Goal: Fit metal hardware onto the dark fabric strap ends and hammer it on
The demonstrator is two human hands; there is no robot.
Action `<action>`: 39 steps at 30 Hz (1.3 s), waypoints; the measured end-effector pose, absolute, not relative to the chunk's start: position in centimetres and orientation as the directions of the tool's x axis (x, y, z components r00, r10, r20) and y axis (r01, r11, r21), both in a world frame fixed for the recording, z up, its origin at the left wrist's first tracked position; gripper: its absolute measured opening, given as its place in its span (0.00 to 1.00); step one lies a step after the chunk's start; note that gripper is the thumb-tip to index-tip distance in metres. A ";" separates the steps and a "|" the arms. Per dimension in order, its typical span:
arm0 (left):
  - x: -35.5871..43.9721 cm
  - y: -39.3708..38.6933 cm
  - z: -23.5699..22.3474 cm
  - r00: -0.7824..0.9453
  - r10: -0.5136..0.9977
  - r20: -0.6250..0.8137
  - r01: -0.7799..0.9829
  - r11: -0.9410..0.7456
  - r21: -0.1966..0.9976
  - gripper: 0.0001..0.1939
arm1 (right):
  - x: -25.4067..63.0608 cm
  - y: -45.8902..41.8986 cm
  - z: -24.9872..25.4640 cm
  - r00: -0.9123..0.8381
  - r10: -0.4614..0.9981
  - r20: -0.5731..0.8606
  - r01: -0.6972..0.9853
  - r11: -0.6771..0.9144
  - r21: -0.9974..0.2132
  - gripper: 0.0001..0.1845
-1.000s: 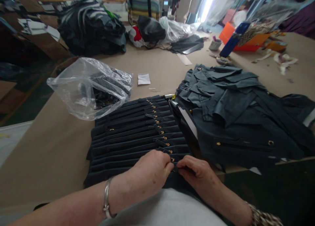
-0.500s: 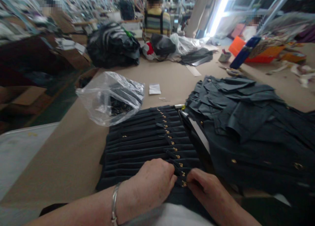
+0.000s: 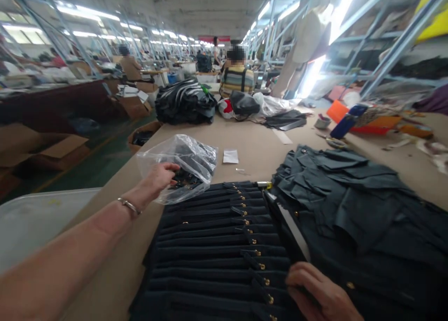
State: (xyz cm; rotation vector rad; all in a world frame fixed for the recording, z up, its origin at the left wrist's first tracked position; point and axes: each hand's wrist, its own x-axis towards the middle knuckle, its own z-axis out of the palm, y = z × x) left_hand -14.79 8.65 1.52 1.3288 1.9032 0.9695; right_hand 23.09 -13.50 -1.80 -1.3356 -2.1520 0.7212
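Note:
My left hand (image 3: 161,178) reaches into the mouth of a clear plastic bag (image 3: 203,171), fingers stretched out and apart over small dark pieces (image 3: 185,177) with metal bits. A silver bangle (image 3: 129,206) circles that wrist. In front of me lies an overlapping row of dark fabric pieces (image 3: 206,253), with dark pull tabs and gold-coloured zip sliders (image 3: 262,266) along its right side. By the right edge of this row is my right hand (image 3: 320,286), its fingers curled together; what they hold, if anything, is hidden.
Dark garments (image 3: 350,190) lie heaped on the right of the table (image 3: 252,134). Farther back are a white paper square (image 3: 230,156), scissors (image 3: 336,142), an orange box (image 3: 374,124) and a dark fabric pile (image 3: 185,101). A person (image 3: 238,76) in stripes sits beyond.
My left hand has left the zip tabs and moved forward and left to the plastic bag. My right hand has shifted slightly right, away from the tab. The view has tilted up.

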 end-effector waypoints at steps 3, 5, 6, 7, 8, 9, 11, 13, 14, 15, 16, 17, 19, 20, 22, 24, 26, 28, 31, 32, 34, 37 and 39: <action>-14.5 9.5 1.1 -0.336 0.939 -0.068 0.430 0.217 0.876 0.17 | 23.3 -12.4 -0.8 -0.312 0.947 0.081 0.722 0.292 -0.627 0.09; -14.0 9.3 1.0 -0.350 0.935 -0.050 0.420 0.204 0.884 0.14 | 23.4 -10.9 -0.4 -0.278 0.957 0.077 0.749 0.267 -0.607 0.11; -13.6 9.1 0.9 -0.359 0.933 -0.032 0.424 0.194 0.885 0.13 | 23.4 -9.6 -0.3 -0.284 0.955 0.087 0.747 0.277 -0.605 0.12; -13.3 8.7 0.9 -0.368 0.930 -0.007 0.431 0.178 0.884 0.12 | 23.3 -8.0 -0.1 -0.298 0.949 0.099 0.741 0.295 -0.604 0.14; -12.9 8.3 0.8 -0.377 0.926 0.023 0.441 0.157 0.884 0.11 | 23.2 -6.1 0.0 -0.312 0.944 0.108 0.740 0.313 -0.595 0.15; -12.5 7.9 0.8 -0.385 0.921 0.056 0.450 0.134 0.883 0.10 | 23.0 -4.0 0.0 -0.317 0.944 0.090 0.758 0.309 -0.574 0.16; -11.8 6.7 0.9 -0.397 0.909 0.126 0.469 0.083 0.879 0.10 | 22.4 0.5 -0.2 -0.266 0.964 -0.022 0.852 0.224 -0.473 0.17; -11.2 5.3 1.0 -0.392 0.898 0.199 0.494 0.023 0.869 0.11 | 21.8 4.3 -0.5 -0.161 0.971 -0.176 0.933 0.091 -0.348 0.15; -11.0 4.7 0.9 -0.365 0.897 0.248 0.517 -0.026 0.855 0.11 | 21.5 5.7 -0.8 -0.121 0.971 -0.208 0.948 0.051 -0.315 0.13; -10.8 4.1 0.7 -0.327 0.900 0.289 0.534 -0.076 0.842 0.11 | 21.3 6.7 -1.1 -0.089 0.972 -0.217 0.954 0.020 -0.299 0.11; -10.7 3.5 0.3 -0.294 0.896 0.333 0.545 -0.129 0.828 0.10 | 21.1 7.4 -1.5 -0.064 0.976 -0.209 0.955 -0.001 -0.298 0.09; -10.6 3.1 -0.1 -0.262 0.887 0.381 0.553 -0.185 0.812 0.10 | 20.9 7.8 -2.0 -0.039 0.979 -0.198 0.954 -0.023 -0.300 0.09; -10.5 2.6 -1.1 -0.170 0.869 0.464 0.576 -0.294 0.763 0.10 | 20.9 8.3 -3.3 -0.025 0.989 -0.149 0.940 -0.028 -0.340 0.09; -10.5 2.3 -1.5 -0.131 0.859 0.495 0.590 -0.333 0.735 0.09 | 21.0 8.5 -3.9 -0.011 0.992 -0.122 0.914 -0.040 -0.404 0.09; -10.2 1.8 -2.4 -0.058 0.840 0.539 0.613 -0.396 0.683 0.10 | 21.1 9.1 -4.5 0.053 0.994 -0.099 0.798 -0.101 -0.594 0.06; -9.9 1.3 -3.0 -0.002 0.830 0.558 0.625 -0.435 0.648 0.10 | 21.0 10.5 -3.9 0.117 0.986 -0.115 0.638 -0.163 -0.753 0.08; -9.6 0.9 -3.3 0.040 0.825 0.564 0.625 -0.461 0.630 0.11 | 20.9 12.5 -1.5 0.141 0.983 -0.116 0.518 -0.173 -0.838 0.13; -9.2 0.7 -3.3 0.075 0.823 0.563 0.621 -0.481 0.620 0.12 | 21.1 14.7 2.9 0.144 0.986 -0.079 0.382 -0.129 -0.915 0.13; -8.7 1.0 -3.2 0.105 0.820 0.563 0.616 -0.498 0.611 0.12 | 22.3 16.8 11.0 0.115 0.993 0.040 0.190 0.017 -0.982 0.12; -8.5 1.1 -3.2 0.101 0.822 0.560 0.617 -0.494 0.613 0.13 | 22.8 16.8 13.2 0.100 0.992 0.081 0.136 0.067 -0.988 0.12; -8.1 1.2 -3.1 0.098 0.834 0.543 0.618 -0.479 0.624 0.12 | 23.6 15.5 15.5 0.042 0.991 0.127 -0.002 0.127 -0.992 0.11; -7.5 0.8 -2.8 0.085 0.865 0.495 0.603 -0.440 0.665 0.12 | 23.7 11.1 12.4 0.029 1.000 -0.012 -0.182 -0.006 -0.983 0.12; -7.2 0.3 -2.3 0.051 0.885 0.463 0.602 -0.397 0.693 0.11 | 23.7 7.4 7.8 0.076 0.987 -0.141 -0.205 -0.123 -0.971 0.20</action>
